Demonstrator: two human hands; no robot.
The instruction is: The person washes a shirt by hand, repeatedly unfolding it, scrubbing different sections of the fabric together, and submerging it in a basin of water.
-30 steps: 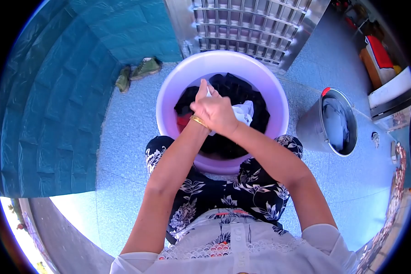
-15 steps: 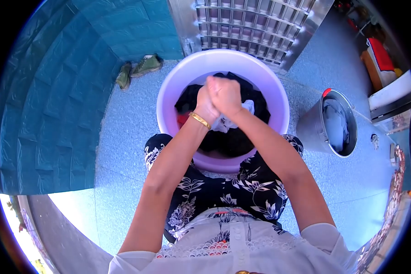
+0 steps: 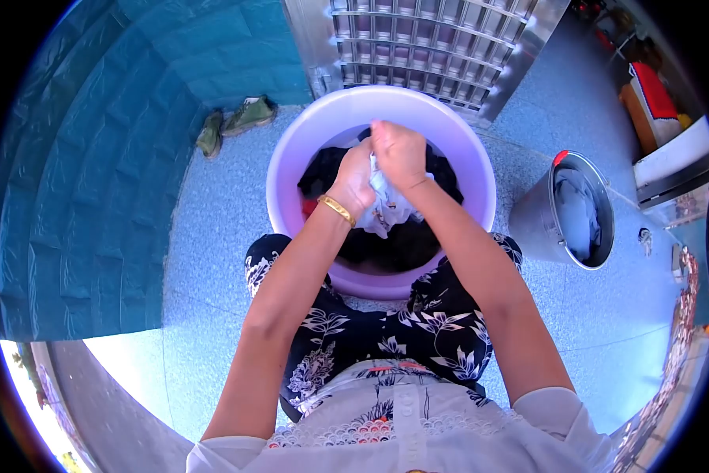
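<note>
Over a large purple tub [image 3: 290,150], my left hand [image 3: 354,180] and my right hand [image 3: 400,155] grip a wet-looking white cloth with small printed marks [image 3: 387,211] between them. My right hand is a fist on the cloth's upper part. The left, with a gold bangle at its wrist, is closed against the cloth's other side, its fingertips partly hidden. Below the hands the cloth hangs in loose folds. Dark clothes [image 3: 394,251] fill the tub beneath, and a bit of red fabric [image 3: 310,208] shows at the left.
A metal bucket [image 3: 534,217] holding pale blue-grey cloth stands to the right of the tub. Green shoes [image 3: 248,116] lie by the blue wall [image 3: 94,205] at the left. A metal-barred door [image 3: 417,47] is behind the tub. My knees flank the tub's near side.
My hands have moved slightly apart, from clasped together to side by side, the right one shifting right. More of the white cloth now shows between and below them.
</note>
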